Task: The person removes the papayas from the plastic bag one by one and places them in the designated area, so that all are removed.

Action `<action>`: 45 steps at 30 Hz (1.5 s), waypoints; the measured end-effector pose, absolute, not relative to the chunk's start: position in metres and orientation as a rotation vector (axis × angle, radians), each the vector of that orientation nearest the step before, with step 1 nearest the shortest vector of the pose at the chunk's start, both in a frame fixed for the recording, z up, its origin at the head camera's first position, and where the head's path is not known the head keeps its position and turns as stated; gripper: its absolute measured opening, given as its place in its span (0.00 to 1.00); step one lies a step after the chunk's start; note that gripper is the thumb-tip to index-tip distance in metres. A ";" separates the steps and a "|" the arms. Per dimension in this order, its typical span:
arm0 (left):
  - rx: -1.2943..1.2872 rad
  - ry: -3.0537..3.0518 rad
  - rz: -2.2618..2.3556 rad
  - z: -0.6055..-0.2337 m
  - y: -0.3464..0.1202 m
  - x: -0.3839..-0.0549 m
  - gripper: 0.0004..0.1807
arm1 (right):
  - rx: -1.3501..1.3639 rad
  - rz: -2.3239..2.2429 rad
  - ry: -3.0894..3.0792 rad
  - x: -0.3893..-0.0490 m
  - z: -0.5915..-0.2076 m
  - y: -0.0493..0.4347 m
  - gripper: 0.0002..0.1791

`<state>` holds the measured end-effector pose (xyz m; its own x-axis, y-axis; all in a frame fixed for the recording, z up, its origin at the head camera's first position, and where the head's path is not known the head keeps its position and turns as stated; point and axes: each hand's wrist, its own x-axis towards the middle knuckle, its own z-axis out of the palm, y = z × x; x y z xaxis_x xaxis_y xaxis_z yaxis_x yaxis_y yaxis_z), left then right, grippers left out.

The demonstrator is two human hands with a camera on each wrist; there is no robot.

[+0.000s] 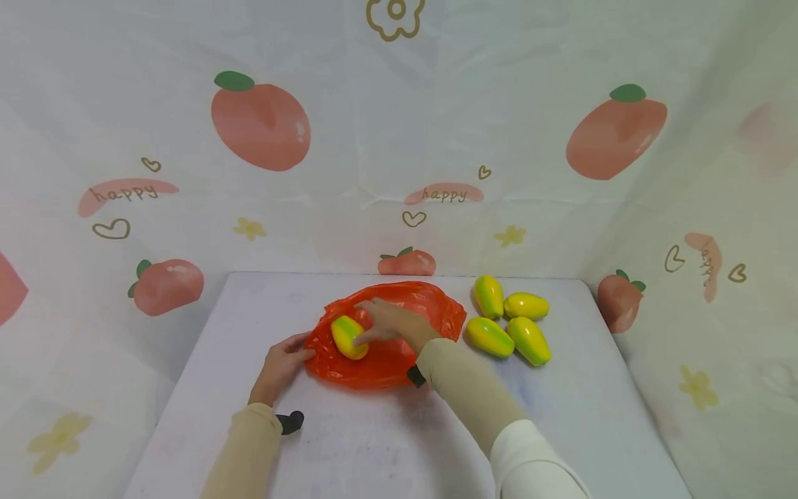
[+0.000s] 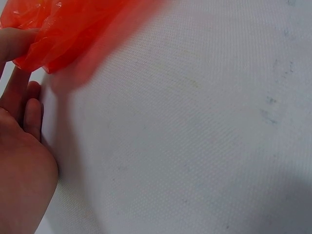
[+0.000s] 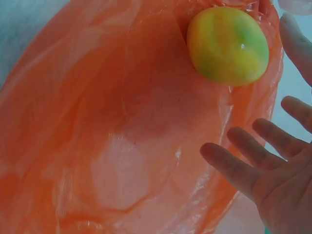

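Observation:
A red plastic bag (image 1: 399, 371) lies spread on the white table, with a yellow-green papaya (image 1: 349, 337) on its left part. My left hand (image 1: 282, 365) pinches the bag's left edge between thumb and fingers; the left wrist view shows the thumb on the red plastic (image 2: 63, 34). Over the bag reaches my right hand (image 1: 389, 322), just right of the papaya. In the right wrist view its fingers are spread and straight, apart from the papaya (image 3: 227, 46), and hold nothing.
Several more papayas (image 1: 490, 337) lie grouped on the table (image 1: 598, 416) to the right of the bag. A white cloth wall (image 1: 349, 138) printed with fruit stands behind the table's far edge, and more cloth hangs along both sides.

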<state>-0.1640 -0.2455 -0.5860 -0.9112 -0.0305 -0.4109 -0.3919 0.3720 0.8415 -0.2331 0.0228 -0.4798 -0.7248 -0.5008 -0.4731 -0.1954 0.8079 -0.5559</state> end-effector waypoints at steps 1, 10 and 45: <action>-0.373 2.310 1.553 -0.585 -0.245 -0.164 0.30 | -0.511 -0.642 2.356 -0.233 -0.480 0.022 0.48; -0.372 2.326 1.532 -0.582 -0.242 -0.164 0.30 | -0.497 -0.678 2.319 -0.230 -0.490 0.010 0.42; -0.408 2.318 1.537 -0.584 -0.243 -0.164 0.30 | -0.485 -0.676 2.289 -0.227 -0.488 0.011 0.34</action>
